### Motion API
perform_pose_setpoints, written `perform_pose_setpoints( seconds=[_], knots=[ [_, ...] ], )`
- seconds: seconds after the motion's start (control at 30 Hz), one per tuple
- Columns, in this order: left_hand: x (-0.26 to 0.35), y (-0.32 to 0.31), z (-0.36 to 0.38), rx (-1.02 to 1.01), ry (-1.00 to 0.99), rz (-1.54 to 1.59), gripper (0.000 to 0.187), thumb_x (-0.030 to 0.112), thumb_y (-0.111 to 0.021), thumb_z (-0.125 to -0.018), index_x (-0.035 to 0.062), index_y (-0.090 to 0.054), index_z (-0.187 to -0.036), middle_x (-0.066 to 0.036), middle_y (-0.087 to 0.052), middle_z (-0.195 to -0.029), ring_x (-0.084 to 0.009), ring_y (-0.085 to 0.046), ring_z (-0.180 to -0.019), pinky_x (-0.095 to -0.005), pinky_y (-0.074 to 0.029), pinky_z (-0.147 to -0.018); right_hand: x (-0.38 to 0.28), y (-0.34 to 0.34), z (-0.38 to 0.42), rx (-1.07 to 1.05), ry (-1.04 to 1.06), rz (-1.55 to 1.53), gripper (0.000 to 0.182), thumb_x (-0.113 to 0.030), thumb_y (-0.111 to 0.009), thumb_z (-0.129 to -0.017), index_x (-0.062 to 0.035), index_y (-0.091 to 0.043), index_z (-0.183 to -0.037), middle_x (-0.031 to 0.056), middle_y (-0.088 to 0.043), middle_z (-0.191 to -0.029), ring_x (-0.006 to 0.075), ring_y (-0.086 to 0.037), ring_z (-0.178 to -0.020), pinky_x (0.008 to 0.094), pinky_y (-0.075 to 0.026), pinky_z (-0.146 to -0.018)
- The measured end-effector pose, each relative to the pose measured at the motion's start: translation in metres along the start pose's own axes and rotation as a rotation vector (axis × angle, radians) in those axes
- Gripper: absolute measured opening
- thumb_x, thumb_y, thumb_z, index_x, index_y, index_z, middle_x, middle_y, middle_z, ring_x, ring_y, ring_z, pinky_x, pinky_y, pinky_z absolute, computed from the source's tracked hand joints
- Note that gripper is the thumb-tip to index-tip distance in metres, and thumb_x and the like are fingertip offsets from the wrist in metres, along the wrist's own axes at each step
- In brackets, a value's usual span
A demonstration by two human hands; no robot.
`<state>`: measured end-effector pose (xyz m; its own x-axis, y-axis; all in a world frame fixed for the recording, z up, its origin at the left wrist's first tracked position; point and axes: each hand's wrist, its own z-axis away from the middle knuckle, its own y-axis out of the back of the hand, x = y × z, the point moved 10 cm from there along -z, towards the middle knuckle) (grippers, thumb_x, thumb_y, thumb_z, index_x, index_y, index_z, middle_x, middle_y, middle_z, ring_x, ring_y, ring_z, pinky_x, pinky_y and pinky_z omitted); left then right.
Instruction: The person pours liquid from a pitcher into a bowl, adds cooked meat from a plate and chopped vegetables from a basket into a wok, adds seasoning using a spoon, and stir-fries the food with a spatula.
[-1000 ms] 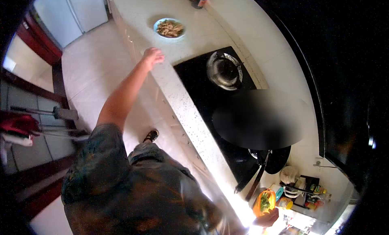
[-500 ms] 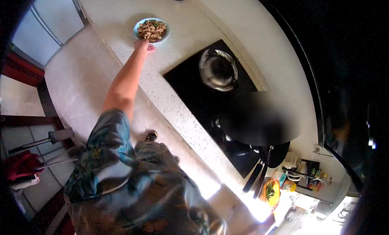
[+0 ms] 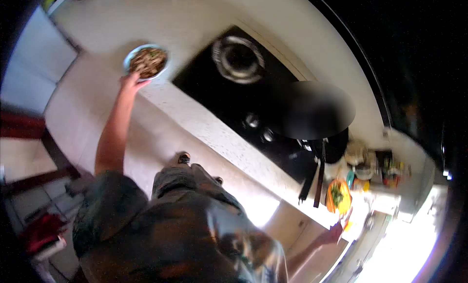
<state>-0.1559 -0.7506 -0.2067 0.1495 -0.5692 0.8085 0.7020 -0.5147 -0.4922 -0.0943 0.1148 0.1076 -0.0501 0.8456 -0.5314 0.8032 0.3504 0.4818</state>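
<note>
My left hand (image 3: 131, 81) is closed on the near rim of a pale blue bowl (image 3: 163, 68), the thumb reaching over its edge. Brown sliced food (image 3: 147, 62) fills the bowl, which is close to the counter's front edge. At lower right, my right hand (image 3: 334, 234) is at the near end of an orange basket (image 3: 345, 199) holding green vegetables (image 3: 336, 191). Blur and glare hide the fingers of that hand, so I cannot tell whether they grip the basket.
A black cooktop (image 3: 195, 78) with a ring-shaped burner support (image 3: 238, 59) lies on the pale speckled counter (image 3: 195, 119). A dark pan is largely blurred out; dark handles (image 3: 308, 183) point toward the front edge. Bottles and jars (image 3: 385, 168) stand at right, beside bright glare.
My left hand has brought the bowl along the counter, toward its front edge and the cooktop. My right hand has come into view by the orange basket. The camera view has shifted.
</note>
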Motion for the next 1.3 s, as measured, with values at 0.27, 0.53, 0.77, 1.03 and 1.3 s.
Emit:
perform_pose_setpoints(
  seconds=[0.27,0.53,0.77,1.03,1.3],
  knots=[
    [-0.051,0.023,0.09,-0.065,0.177,0.138,0.056,-0.005,-0.049,-0.074,-0.0071,-0.03,-0.126,-0.02,-0.041,-0.126,-0.0353,-0.045,-0.113,-0.0482,-0.046,-0.092,-0.028,-0.025,0.026,-0.128,0.116,-0.073,0.012,-0.01,-0.057,-0.084,0.0011,-0.062,-0.084,0.0041,-0.057,-0.074,0.0104,-0.054,-0.059,0.0235,-0.044,-0.053],
    [-0.058,0.0,0.158,-0.153,0.221,-0.004,0.048,-0.001,-0.047,-0.077,-0.0091,-0.035,-0.122,-0.02,-0.046,-0.121,-0.0328,-0.05,-0.109,-0.0447,-0.047,-0.089,-0.027,-0.069,0.02,-0.504,0.064,0.071,0.032,0.0,-0.059,-0.079,-0.0091,-0.055,-0.109,0.0053,-0.056,-0.096,0.0097,-0.054,-0.065,0.0201,-0.046,-0.053],
    [-0.095,-0.072,0.253,-0.263,0.267,-0.045,0.043,0.004,-0.048,-0.077,-0.0099,-0.041,-0.117,-0.019,-0.05,-0.116,-0.0314,-0.053,-0.103,-0.0421,-0.05,-0.083,-0.016,-0.12,0.024,-0.952,0.134,0.006,0.071,-0.004,-0.066,-0.075,-0.0233,-0.034,-0.135,0.009,-0.052,-0.107,0.0144,-0.058,-0.071,0.0291,-0.053,-0.064],
    [-0.154,-0.152,0.365,-0.268,0.287,-0.159,0.044,0.008,-0.046,-0.077,-0.0058,-0.042,-0.118,-0.016,-0.052,-0.116,-0.0292,-0.055,-0.101,-0.0418,-0.05,-0.078,-0.043,-0.138,0.027,-1.017,0.692,-0.114,0.055,-0.022,-0.055,-0.085,-0.0226,-0.033,-0.135,0.0053,-0.049,-0.087,0.0164,-0.051,-0.063,0.0307,-0.047,-0.046],
    [-0.202,-0.182,0.45,-0.351,0.282,-0.376,0.04,0.01,-0.046,-0.08,-0.0082,-0.045,-0.116,-0.018,-0.056,-0.107,-0.0283,-0.06,-0.092,-0.0375,-0.054,-0.072,-0.046,-0.148,0.027,-1.032,0.817,-0.243,0.044,-0.023,-0.055,-0.086,-0.0156,-0.042,-0.127,0.0078,-0.049,-0.084,0.0181,-0.053,-0.066,0.0334,-0.043,-0.048]
  ],
)
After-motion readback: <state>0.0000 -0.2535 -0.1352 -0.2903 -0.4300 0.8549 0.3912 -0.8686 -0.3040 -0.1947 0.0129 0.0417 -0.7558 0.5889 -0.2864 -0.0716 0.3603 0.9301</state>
